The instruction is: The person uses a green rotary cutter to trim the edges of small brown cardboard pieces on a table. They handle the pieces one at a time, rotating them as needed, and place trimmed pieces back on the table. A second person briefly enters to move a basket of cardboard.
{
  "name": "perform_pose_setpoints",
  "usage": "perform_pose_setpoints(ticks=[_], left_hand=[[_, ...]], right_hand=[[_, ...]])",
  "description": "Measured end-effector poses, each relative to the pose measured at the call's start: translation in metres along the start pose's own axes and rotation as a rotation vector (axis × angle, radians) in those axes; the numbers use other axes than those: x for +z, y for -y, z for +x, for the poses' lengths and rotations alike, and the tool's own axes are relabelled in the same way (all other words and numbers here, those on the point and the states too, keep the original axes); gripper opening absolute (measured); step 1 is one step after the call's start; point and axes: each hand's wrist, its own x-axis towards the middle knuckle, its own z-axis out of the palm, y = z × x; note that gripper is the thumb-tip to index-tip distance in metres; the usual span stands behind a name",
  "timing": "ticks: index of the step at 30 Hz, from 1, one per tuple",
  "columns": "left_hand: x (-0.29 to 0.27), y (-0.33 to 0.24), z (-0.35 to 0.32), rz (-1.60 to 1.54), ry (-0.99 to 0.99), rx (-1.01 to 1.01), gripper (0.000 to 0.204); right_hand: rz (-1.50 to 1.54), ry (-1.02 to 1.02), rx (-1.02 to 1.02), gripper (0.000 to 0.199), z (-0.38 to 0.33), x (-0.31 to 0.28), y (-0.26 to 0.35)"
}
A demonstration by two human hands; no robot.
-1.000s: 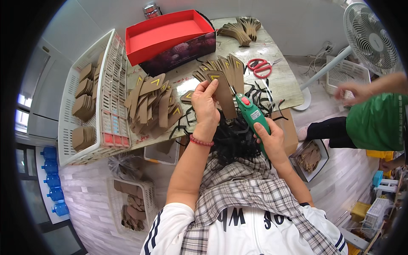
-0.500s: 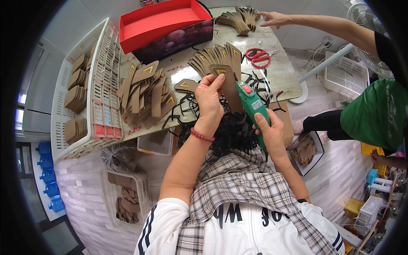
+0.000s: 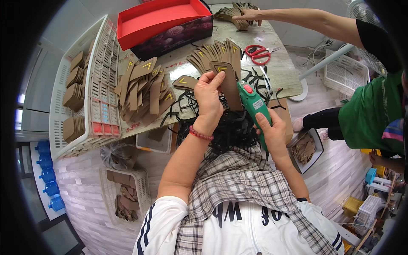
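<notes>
Between its thumb and fingers, my left hand [image 3: 208, 91] pinches a flat brown strip [image 3: 230, 91] with a yellow V-shaped mark at its wide end. My right hand [image 3: 272, 131] is wrapped round a green handheld electric cutter [image 3: 253, 104] with a red button. The cutter's head lies against or very close to the strip's right edge; I cannot tell whether it touches. Behind the strip, several similar pieces [image 3: 208, 55] stand fanned in a row. One loose marked piece [image 3: 185, 82] lies left of my hand. Black trimmings [image 3: 231, 131] are heaped below my hands.
A loose pile of brown pieces [image 3: 142, 93] lies left, beside a white crate [image 3: 95, 89] holding stacks. Behind stand a red-lined box [image 3: 165, 38] and red-handled scissors [image 3: 257, 55]. At the far right, another person's hand [image 3: 250, 16] touches a fanned bundle [image 3: 234, 19].
The other person's hand has moved left onto the far bundle. My hands keep nearly the same place, the strip and cutter still in them. The view has shifted slightly.
</notes>
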Motion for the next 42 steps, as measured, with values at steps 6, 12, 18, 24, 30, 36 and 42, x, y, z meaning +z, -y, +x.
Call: perform_pose_setpoints(ticks=[6,12,18,24,30,36,42], left_hand=[[-0.001,0.002,-0.003,0.006,0.003,-0.012,0.009],[0.000,0.004,-0.002,-0.011,0.002,-0.004,0.010],[0.002,0.004,-0.002,-0.013,-0.005,0.017,0.011],[0.006,0.006,-0.005,-0.008,0.010,-0.020,0.010],[0.005,0.008,-0.007,0.011,0.035,-0.037,0.009],[0.003,0.005,-0.008,0.083,0.062,-0.058,0.009],[0.002,-0.009,-0.005,0.186,0.124,0.034,0.010]], right_hand=[[0.006,-0.021,-0.040,0.035,0.001,0.003,-0.003],[-0.004,-0.024,-0.029,0.036,0.000,0.002,0.000],[-0.007,-0.026,-0.039,0.037,-0.002,0.003,0.000],[0.041,-0.038,0.000,0.035,0.000,0.001,0.005],[0.058,-0.039,0.017,0.035,0.000,-0.001,0.008],[0.093,-0.044,0.024,0.034,0.000,-0.002,0.011],[0.090,-0.031,0.019,0.034,0.000,-0.006,0.010]])
